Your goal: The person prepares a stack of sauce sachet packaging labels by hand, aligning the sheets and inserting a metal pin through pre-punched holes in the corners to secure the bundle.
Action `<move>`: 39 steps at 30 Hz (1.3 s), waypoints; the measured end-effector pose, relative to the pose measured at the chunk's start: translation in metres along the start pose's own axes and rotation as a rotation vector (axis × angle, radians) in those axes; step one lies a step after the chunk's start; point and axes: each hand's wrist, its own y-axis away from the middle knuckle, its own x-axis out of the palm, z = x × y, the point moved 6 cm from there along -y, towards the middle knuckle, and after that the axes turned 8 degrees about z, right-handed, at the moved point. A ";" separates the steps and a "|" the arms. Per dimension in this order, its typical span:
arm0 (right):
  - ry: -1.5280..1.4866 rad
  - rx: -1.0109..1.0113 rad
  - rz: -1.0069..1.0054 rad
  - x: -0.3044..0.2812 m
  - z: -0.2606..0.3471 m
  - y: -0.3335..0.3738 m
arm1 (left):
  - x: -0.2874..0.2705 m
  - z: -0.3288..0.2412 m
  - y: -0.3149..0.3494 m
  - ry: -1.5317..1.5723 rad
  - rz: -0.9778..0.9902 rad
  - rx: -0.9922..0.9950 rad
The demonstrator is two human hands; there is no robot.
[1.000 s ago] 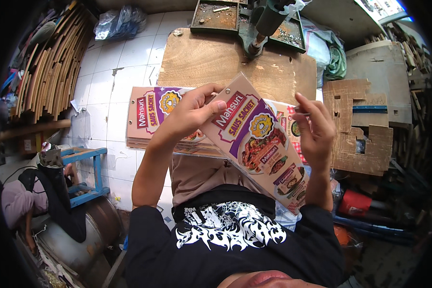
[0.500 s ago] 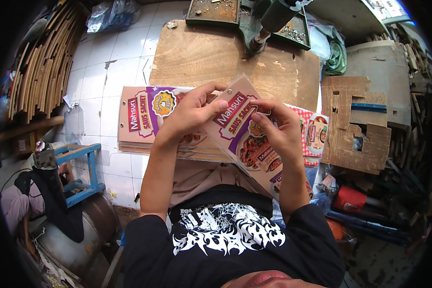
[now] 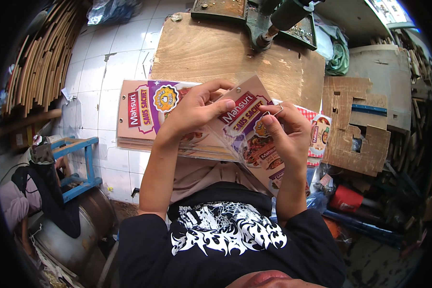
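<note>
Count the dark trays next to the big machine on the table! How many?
2. The left tray is cut off by the picture's top edge; the right tray is partly behind the machine. More may be hidden.

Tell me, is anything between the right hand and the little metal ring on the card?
Nothing visible stands between the right hand, pinching the bent wire, and the metal ring near the top of the printed card. The left hand grips the card nearby, its thumb off to one side.
</note>
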 end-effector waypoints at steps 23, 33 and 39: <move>-0.325 -0.131 -0.245 0.014 -0.023 -0.009 | -0.004 -0.008 0.006 -0.045 0.092 0.163; -0.322 -0.097 -0.312 0.010 -0.025 -0.011 | 0.001 -0.012 0.009 -0.014 0.028 -0.049; -0.258 -0.220 -0.308 0.009 -0.016 -0.009 | 0.016 -0.011 0.017 0.127 -0.035 0.063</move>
